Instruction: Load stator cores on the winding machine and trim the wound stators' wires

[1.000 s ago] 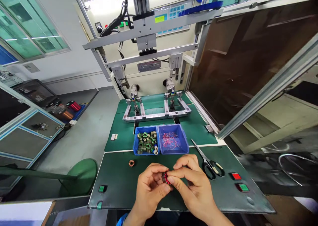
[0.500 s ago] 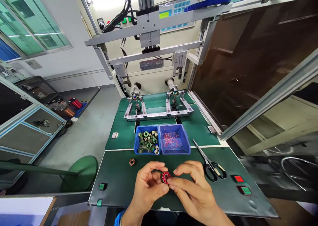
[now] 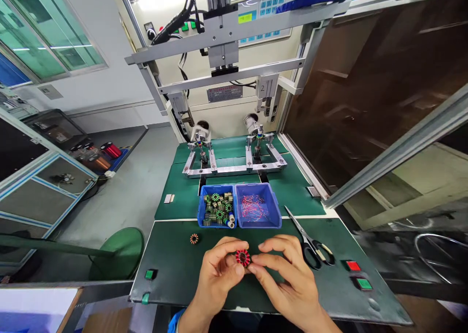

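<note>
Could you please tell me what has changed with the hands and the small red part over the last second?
The red-wound stator has been turned so its round face now shows to the camera; a second ago it was edge-on, mostly hidden by fingers. The left hand and right hand both keep their grip on it. The scissors, blue bins and loose stator stayed put.
</note>
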Demonstrator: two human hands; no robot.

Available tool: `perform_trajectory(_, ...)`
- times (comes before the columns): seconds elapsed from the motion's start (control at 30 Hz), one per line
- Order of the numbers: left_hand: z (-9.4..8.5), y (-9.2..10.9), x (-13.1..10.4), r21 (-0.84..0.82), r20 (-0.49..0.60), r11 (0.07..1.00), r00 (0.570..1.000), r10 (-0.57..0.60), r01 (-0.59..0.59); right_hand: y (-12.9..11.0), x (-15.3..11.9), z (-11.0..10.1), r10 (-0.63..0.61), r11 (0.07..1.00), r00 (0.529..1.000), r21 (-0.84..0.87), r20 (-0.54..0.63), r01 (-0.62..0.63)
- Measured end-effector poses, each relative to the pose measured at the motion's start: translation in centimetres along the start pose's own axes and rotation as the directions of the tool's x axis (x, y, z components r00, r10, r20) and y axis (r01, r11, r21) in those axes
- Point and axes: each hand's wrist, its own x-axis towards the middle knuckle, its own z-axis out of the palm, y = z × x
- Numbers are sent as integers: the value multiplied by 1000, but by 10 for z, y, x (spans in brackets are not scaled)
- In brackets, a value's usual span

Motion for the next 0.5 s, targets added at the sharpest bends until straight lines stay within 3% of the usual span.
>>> perform_trajectory(0.17, 1, -1, 2, 59, -81, 995, 994, -78, 83, 0, 1, 3, 0, 1000, 1000, -20, -4, 0)
perform_trajectory(0.5, 8, 9, 8, -155, -136, 968, 966, -219, 197, -1, 2, 4, 54, 997, 998, 52, 39, -56)
